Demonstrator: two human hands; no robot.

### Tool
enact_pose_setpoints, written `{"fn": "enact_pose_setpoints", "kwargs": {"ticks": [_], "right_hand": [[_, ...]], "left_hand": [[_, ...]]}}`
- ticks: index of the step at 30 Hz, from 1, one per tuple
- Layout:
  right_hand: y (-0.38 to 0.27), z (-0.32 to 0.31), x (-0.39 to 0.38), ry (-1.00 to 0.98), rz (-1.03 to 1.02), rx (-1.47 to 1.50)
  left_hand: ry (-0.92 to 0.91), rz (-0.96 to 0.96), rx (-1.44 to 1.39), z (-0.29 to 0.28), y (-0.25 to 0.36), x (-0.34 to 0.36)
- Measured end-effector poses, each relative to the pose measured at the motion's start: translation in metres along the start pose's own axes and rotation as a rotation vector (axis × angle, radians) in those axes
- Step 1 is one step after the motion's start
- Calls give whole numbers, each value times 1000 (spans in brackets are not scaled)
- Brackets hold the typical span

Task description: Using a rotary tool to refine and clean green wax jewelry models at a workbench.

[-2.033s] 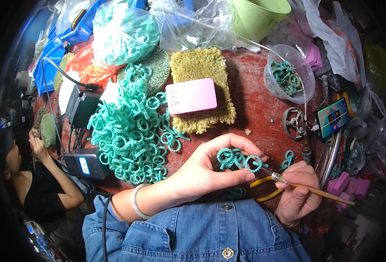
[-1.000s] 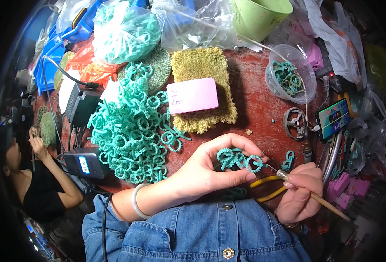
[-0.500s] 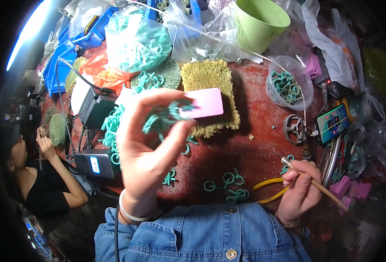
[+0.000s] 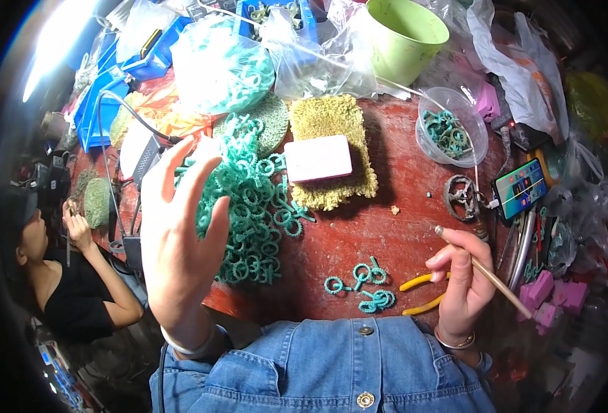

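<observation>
My left hand (image 4: 183,241) hovers over the left side of a pile of green beaded ring pieces (image 4: 245,227), its fingers spread and nothing visible in it. Part of the pile is hidden behind that hand. On the right, my right hand (image 4: 466,282) is closed around a slim wooden-handled needle tool (image 4: 507,294), its tip end pointing up and left. Several loose green ring pieces (image 4: 360,275) lie near the table's front edge, between my hands. A pink block (image 4: 319,158) rests on a yellow-green rough-textured pad (image 4: 325,113) beyond them.
Yellow tool handles (image 4: 424,305) lie beside my right hand. At the right are a clear tub (image 4: 481,127) of green pieces, a lit phone (image 4: 521,189) and pink blocks (image 4: 569,296). A green bucket (image 4: 407,48) and filled plastic bag (image 4: 221,69) stand behind. Another person (image 4: 73,296) sits at left.
My left hand has let go of the green pieces, opened and moved left, uncovering the pile. My right hand has shifted slightly left and up; the green ring near its tool tip no longer shows.
</observation>
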State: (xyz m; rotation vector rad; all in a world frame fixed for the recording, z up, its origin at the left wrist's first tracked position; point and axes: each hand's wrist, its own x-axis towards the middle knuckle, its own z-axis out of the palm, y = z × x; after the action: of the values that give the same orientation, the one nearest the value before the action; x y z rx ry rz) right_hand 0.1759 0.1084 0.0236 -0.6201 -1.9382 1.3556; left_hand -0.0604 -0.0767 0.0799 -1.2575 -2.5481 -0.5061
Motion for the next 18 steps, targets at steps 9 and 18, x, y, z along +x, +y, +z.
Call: {"fn": "enact_pose_setpoints", "kwargs": {"ticks": [9,18], "right_hand": [[-7,-16,12,416,-13,-242],[-8,-38,-13,-102,65,-881]], "left_hand": [[-197,65,-412,2,39,-5],[-791,343,-540,42,64,-32]]}}
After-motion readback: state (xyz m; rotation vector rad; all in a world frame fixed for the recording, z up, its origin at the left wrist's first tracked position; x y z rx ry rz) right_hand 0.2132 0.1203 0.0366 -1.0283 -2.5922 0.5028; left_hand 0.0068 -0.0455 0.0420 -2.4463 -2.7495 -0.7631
